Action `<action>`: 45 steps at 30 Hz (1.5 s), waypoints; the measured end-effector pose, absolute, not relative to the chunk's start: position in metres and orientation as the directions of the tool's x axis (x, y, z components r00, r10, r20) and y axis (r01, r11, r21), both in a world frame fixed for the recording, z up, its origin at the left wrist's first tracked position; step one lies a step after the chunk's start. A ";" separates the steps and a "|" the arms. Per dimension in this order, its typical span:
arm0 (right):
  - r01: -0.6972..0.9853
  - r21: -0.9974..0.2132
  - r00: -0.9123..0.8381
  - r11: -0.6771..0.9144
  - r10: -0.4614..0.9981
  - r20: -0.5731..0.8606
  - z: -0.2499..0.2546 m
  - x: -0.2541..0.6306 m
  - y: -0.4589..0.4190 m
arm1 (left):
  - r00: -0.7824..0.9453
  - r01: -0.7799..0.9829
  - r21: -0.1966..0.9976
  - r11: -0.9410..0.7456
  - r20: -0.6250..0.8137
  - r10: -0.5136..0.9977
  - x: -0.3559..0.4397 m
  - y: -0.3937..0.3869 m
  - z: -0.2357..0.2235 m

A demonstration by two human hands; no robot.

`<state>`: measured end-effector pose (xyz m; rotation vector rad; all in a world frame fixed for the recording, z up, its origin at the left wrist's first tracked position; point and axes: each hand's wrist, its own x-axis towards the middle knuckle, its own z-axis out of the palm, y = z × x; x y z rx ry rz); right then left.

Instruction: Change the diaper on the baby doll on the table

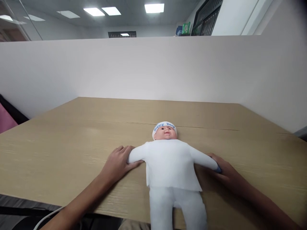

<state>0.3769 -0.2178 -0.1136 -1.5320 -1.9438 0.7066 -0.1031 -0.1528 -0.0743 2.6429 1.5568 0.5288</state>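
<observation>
A baby doll [170,163] in a white top and white trousers lies face up on the wooden table [72,153], its arms spread to both sides. Blue letters reading "Happy Baby" run across its white cap [164,125]. My left hand [119,162] is closed around the end of the doll's sleeve on the left, thumb below and fingers above. On the other side my right hand [222,169] grips the end of the other sleeve, where a bit of blue shows at the cuff. The doll's feet are cut off by the bottom of the view.
A white partition wall [153,70] rises behind the table and along the right. Something pink and black [9,116] stands past the left edge. A white cable [48,217] hangs below the table's near edge at lower left.
</observation>
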 end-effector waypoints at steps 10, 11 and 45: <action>0.729 -0.636 -0.178 0.254 0.967 0.182 -0.116 0.381 -0.126 | 0.391 0.838 0.211 -0.504 0.413 0.823 -0.096 -0.061 -0.084; 0.743 -0.622 -0.164 0.249 0.968 0.192 -0.117 0.382 -0.118 | 0.387 0.839 0.211 -0.501 0.414 0.824 -0.095 -0.051 -0.084; 0.945 -0.272 0.003 0.184 0.823 0.569 -0.171 0.410 0.024 | 0.150 0.882 0.324 -0.341 0.494 0.856 -0.101 0.073 -0.107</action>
